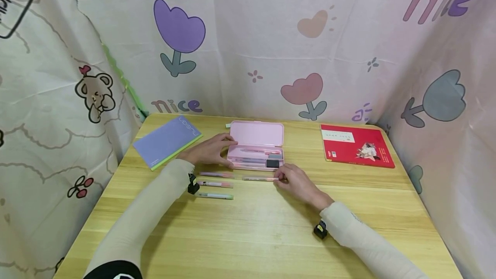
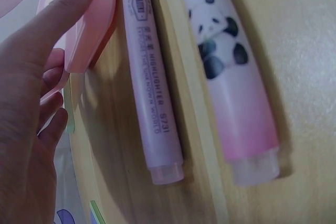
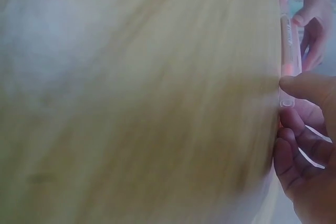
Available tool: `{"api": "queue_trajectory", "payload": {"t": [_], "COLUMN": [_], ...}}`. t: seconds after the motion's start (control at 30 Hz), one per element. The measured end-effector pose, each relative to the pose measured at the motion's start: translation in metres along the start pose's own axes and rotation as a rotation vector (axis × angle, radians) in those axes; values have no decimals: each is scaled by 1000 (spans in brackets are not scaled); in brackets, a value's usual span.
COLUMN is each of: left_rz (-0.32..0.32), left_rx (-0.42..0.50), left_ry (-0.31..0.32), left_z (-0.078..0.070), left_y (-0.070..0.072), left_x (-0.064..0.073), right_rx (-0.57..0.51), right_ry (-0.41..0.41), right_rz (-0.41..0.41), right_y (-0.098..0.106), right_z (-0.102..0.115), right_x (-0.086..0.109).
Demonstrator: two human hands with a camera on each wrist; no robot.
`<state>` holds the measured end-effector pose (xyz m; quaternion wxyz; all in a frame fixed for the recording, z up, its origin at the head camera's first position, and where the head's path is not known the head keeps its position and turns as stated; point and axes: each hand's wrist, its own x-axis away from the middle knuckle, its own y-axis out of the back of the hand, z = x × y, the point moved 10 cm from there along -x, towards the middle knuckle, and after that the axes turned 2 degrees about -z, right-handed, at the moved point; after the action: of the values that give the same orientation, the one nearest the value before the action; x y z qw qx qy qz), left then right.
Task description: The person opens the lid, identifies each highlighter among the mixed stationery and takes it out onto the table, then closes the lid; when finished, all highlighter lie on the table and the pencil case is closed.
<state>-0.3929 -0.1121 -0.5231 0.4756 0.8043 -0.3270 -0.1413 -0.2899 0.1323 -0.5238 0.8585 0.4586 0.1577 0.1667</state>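
Note:
A pink pencil case (image 1: 256,132) lies with its lid raised, several pens and a black-and-grey block-shaped item inside. My left hand (image 1: 211,148) grips its left end, the thumb along the near side in the left wrist view. At the case's near right corner, my right hand (image 1: 299,185) pinches the right end of a slim pen (image 1: 257,179) between thumb and fingers. Left of that pen are three markers in a column: a purple highlighter (image 2: 153,93), a panda-printed pink marker (image 2: 236,103) and a green-tipped marker (image 1: 215,196).
A blue-purple notebook (image 1: 166,141) lies at the table's back left, beside my left forearm. Toward the back right is a red book (image 1: 358,147). The wooden table (image 1: 248,236) meets a printed cloth (image 1: 248,33) at its back and sides.

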Motion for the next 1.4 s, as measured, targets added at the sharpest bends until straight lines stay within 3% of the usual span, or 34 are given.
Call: {"api": "queue_trajectory", "payload": {"t": [0.6,0.8,1.0,1.17,1.4], "left_rz": [8,6,8,10,20], "left_rx": [-8,-10,-14,-21,-20], "left_ry": [9,10,11,7,-6], "left_z": [-1,0,0,-1,-2], "left_y": [1,0,1,2,1], "left_x": [1,0,0,1,1], "right_rx": [-34,-78,-79,15,148], "right_ry": [-37,-40,60,164,246], "right_rz": [-3,-59,-63,-31,33], "right_y": [0,12,20,13,-2], "right_z": [-2,-3,13,28,42], "right_x": [-1,-4,-22,-40,-51]}}
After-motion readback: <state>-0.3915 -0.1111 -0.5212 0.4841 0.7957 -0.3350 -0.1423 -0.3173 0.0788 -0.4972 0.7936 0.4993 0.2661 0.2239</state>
